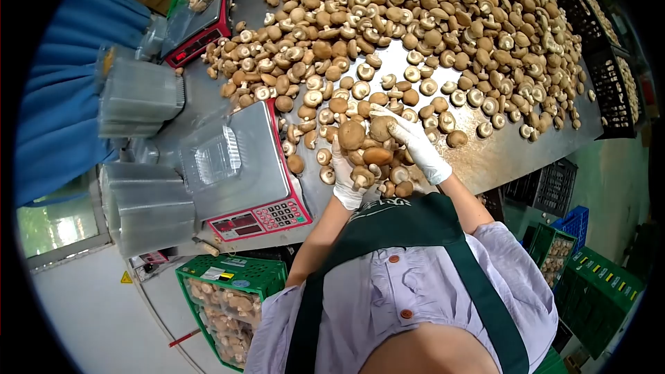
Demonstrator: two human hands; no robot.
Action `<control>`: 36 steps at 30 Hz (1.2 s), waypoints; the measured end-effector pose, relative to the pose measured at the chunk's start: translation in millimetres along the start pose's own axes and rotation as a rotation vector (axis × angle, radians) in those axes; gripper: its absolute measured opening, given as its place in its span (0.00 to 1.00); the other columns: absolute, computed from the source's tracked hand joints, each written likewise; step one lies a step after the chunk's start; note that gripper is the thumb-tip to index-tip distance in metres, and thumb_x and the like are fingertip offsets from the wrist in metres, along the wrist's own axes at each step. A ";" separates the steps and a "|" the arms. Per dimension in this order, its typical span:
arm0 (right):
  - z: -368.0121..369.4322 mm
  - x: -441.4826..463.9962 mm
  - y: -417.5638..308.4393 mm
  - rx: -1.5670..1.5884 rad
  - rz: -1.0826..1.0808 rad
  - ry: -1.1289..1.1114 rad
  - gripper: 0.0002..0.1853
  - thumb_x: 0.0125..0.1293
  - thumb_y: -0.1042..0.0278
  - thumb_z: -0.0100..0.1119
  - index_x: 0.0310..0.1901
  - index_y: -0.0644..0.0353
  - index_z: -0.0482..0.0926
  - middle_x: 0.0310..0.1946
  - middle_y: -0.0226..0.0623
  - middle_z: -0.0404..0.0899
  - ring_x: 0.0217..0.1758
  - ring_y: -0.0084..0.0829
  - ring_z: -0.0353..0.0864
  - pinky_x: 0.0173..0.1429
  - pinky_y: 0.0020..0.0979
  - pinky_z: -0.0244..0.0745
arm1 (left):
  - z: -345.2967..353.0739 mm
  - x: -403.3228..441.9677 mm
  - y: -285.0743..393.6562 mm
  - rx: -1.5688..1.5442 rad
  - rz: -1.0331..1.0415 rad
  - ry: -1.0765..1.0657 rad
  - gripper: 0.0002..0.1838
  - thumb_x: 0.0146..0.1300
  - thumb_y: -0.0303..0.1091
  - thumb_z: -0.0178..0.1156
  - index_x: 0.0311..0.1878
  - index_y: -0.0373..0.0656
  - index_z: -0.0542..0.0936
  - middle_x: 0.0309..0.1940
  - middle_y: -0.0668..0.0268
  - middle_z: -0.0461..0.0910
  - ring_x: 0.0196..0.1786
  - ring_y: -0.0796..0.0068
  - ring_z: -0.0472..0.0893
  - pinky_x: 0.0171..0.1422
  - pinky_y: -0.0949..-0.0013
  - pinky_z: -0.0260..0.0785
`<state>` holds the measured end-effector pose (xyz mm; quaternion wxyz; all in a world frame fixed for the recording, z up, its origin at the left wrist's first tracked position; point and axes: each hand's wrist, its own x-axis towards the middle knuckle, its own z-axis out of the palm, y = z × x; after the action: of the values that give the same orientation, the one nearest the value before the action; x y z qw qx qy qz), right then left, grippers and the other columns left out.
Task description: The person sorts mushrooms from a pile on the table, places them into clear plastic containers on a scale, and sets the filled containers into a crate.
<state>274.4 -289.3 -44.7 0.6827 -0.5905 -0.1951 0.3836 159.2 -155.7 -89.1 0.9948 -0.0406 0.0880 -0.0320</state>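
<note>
My left hand (344, 179), in a white glove, is at the table's front edge, its fingers curled around the side of a small heap of brown shiitake mushrooms (352, 136). Some of its fingers are hidden by the caps. From the other side my right hand (421, 150), also gloved, grips a round-capped shiitake (381, 128) between thumb and fingers. Several more mushrooms (377, 156) lie between the two hands, close against my dark green apron (402, 221). Beyond them a large pile of loose shiitake (457, 14) spreads over the metal table (554, 159).
To the left, a red-framed scale (260, 218) carries a clear plastic tray (216, 156). Stacks of clear trays (149, 211) stand beside it. A second scale (201, 41) is farther back. Black crates (613, 90) line the right side; a green crate (228, 270) of mushrooms sits below left.
</note>
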 end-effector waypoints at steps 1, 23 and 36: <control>-0.6 2.8 2.9 -0.002 -0.001 -0.006 0.26 0.70 0.58 0.49 0.66 0.61 0.66 0.61 0.40 0.71 0.63 0.29 0.69 0.66 0.29 0.60 | 1.0 -0.3 0.6 -0.009 -0.025 0.037 0.43 0.61 0.69 0.43 0.67 0.41 0.60 0.60 0.51 0.68 0.56 0.53 0.76 0.30 0.66 0.81; -59.3 -8.5 -20.9 -0.164 -0.022 0.196 0.21 0.66 0.67 0.55 0.61 0.60 0.72 0.58 0.35 0.74 0.60 0.26 0.72 0.65 0.28 0.66 | 127.6 -116.4 134.5 0.687 0.994 0.281 0.40 0.52 0.55 0.65 0.62 0.40 0.65 0.48 0.46 0.74 0.27 0.72 0.78 0.15 0.84 0.64; -42.4 1.7 0.5 -0.414 -0.039 0.168 0.17 0.65 0.66 0.58 0.54 0.60 0.78 0.38 0.30 0.82 0.38 0.18 0.77 0.43 0.23 0.74 | 91.9 -143.9 180.1 2.541 0.669 1.279 0.21 0.49 0.43 0.67 0.47 0.50 0.80 0.48 0.62 0.73 0.52 0.57 0.75 0.53 0.62 0.69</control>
<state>305.9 -315.8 -55.0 0.5681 -0.7440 -0.2235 0.2717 44.3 40.6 10.3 0.1130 0.8893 0.4239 0.1292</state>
